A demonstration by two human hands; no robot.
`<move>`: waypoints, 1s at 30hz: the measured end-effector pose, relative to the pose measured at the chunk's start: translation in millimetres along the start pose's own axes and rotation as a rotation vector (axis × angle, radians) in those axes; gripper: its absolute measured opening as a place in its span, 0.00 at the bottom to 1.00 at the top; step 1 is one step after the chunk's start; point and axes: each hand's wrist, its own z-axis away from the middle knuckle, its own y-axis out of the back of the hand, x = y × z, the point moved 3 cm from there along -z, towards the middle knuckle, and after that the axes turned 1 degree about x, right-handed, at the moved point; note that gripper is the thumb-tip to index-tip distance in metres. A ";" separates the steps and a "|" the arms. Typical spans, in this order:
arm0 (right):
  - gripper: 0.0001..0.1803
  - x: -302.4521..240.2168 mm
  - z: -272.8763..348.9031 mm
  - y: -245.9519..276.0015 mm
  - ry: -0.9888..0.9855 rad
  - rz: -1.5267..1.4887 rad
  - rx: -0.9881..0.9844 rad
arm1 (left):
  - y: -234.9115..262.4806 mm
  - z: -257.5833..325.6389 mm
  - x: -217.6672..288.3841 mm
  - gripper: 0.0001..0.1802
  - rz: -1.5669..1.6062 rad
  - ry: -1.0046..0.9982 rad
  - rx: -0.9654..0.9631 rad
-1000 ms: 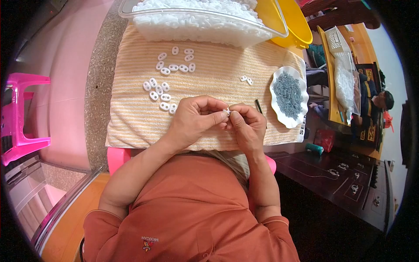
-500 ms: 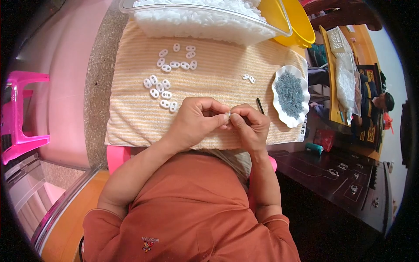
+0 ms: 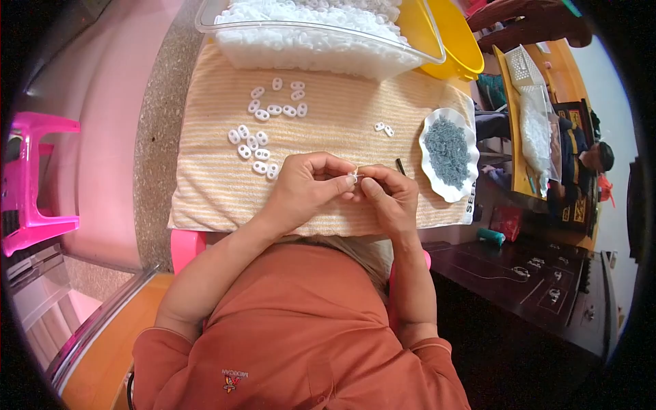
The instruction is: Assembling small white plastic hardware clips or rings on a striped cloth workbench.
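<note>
My left hand (image 3: 304,188) pinches a small white plastic piece (image 3: 353,176) between thumb and forefinger, just above the near part of the striped towel (image 3: 328,140). My right hand (image 3: 391,198) meets it from the other side, its thumb and forefinger pressed together at the piece; what they hold is too small to name. On the towel, left of my hands, lie several white oval pieces with two dark holes (image 3: 262,155). Two smaller white pieces (image 3: 389,130) lie farther right. Beside my right hand is a short black stick (image 3: 400,166).
A scalloped white dish (image 3: 426,160) of small grey pieces stands at the right. At the back are a clear bin (image 3: 225,51) heaped with white pieces and a yellow tub (image 3: 471,41). A pink stool (image 3: 27,184) stands at left; another person (image 3: 593,157) sits at far right.
My hands stay together at the small white piece, with only slight finger movement. The view has shifted a little, so the bin and dish appear slightly lower or farther left.
</note>
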 end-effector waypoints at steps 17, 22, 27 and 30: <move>0.05 -1.9 2.9 -5.4 -0.005 0.018 0.020 | 1.8 0.5 -3.2 0.10 -0.025 0.010 -0.002; 0.05 -4.4 2.0 -6.8 0.011 0.148 0.005 | 1.5 1.4 -4.5 0.09 0.006 0.016 0.018; 0.06 -0.8 3.8 -5.6 0.025 0.211 0.065 | 1.2 0.7 -6.5 0.09 -0.006 -0.034 0.011; 0.06 2.5 4.9 -5.2 0.009 0.195 0.090 | 0.4 2.8 -3.4 0.09 -0.045 -0.036 -0.002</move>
